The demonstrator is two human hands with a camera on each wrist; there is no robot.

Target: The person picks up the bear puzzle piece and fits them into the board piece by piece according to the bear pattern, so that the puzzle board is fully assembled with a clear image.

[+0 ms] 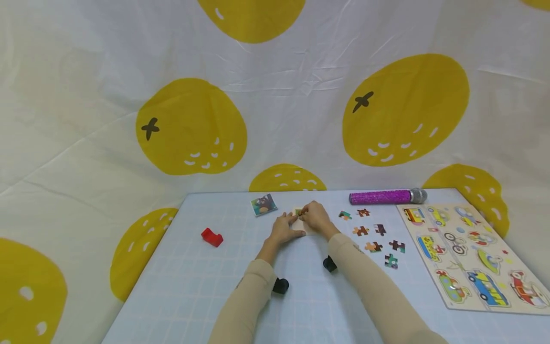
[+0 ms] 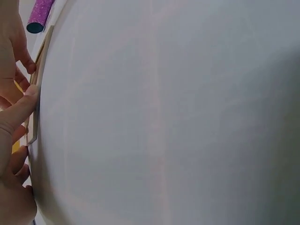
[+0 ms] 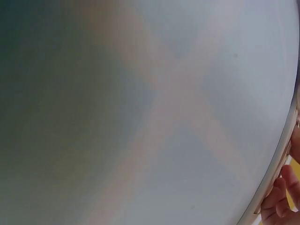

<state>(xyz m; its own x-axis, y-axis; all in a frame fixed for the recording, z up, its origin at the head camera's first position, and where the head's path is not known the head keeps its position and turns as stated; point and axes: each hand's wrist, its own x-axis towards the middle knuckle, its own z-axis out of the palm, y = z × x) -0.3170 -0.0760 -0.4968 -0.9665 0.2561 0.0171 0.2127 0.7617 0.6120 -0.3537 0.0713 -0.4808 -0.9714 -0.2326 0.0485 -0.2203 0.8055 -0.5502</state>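
A small pale wooden puzzle tray [image 1: 301, 226] lies on the table under both hands. My left hand [image 1: 283, 229] grips its left side, the thumb along the near edge and the fingers at the left. My right hand [image 1: 315, 217] reaches over the far right part with curled fingers, pinching a small jigsaw piece [image 1: 299, 214] at the tray's upper left. The fingers hide most of that piece. In the left wrist view, the tray's edge [image 2: 35, 119] shows between the left thumb and fingers. In the right wrist view, fingers [image 3: 281, 197] appear at the tray's edge.
Several loose jigsaw pieces [image 1: 373, 247] lie right of the hands. A purple glitter microphone [image 1: 380, 197] lies behind them, and a vehicle puzzle board [image 1: 466, 255] at the right. Left are a picture square [image 1: 264, 205] and a red block [image 1: 212, 237]. Black wrist cameras [image 1: 281, 286] hang below the sleeves.
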